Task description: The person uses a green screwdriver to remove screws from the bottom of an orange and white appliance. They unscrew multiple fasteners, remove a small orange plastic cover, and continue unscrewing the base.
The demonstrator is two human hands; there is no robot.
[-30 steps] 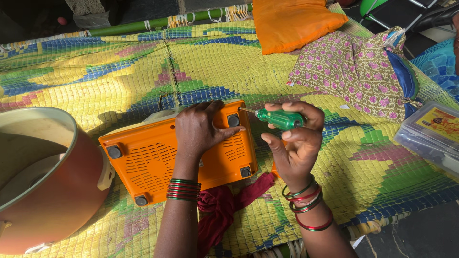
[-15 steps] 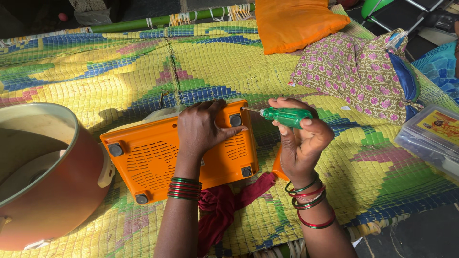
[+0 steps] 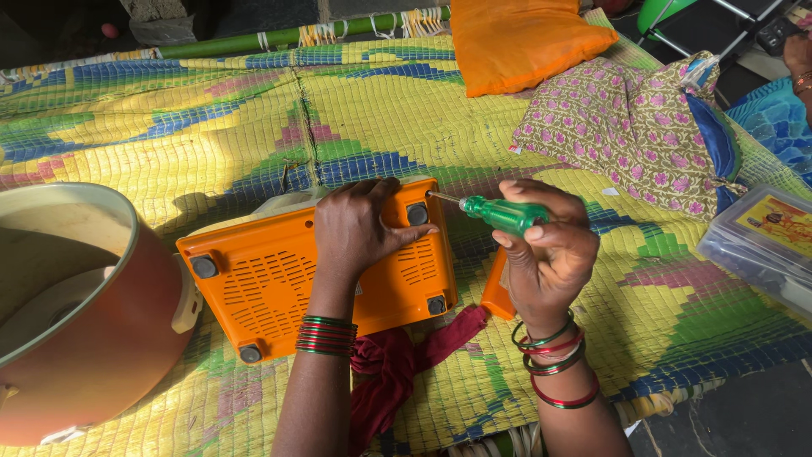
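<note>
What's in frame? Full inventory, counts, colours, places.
appliance base: 1, orange, upturned on mat centre, four grey feet
screwdriver: 1, green handle, tip at appliance's far right corner
pot: 1, red-brown, cream inside, left edge
mat: 1, yellow, blue and green weave, under everything
cushion: 1, orange, top centre
floral cloth: 1, beige and pink, right
clear box: 1, right edge
red cloth: 1, below appliance
left hand: pressing on appliance, bangles at wrist
right hand: gripping screwdriver, bangles at wrist

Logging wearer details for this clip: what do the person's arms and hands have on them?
Both forearms are bare, no sleeves or gloves. The left hand has a tight stack of thin green and red bangles at the wrist; the right hand has looser red and green bangles.
</note>
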